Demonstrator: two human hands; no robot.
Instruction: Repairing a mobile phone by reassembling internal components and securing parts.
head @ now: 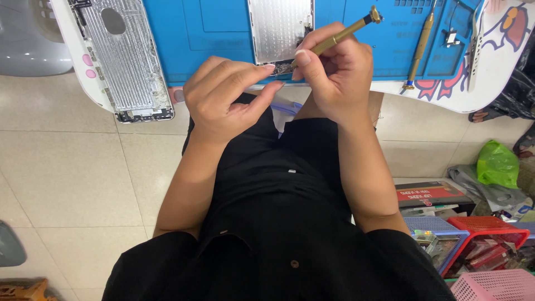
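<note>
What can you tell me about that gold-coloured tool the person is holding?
It is a slim screwdriver with a brass-coloured, metallic-looking shaft, a short dark collar and a wider round cap at the far end. It lies tilted, cap up and to the right, with the tip end hidden inside the right hand, whose fingers pinch it. The left hand hovers beside the tip; whether it touches is unclear. It is held over the near edge of a silver phone housing.

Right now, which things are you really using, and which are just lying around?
In use:
right hand holding gold screwdriver
left hand beside it
small metal phone shell

Lying about:
second gold screwdriver
bigger phone shell
green bag
red basket
pink basket
</note>
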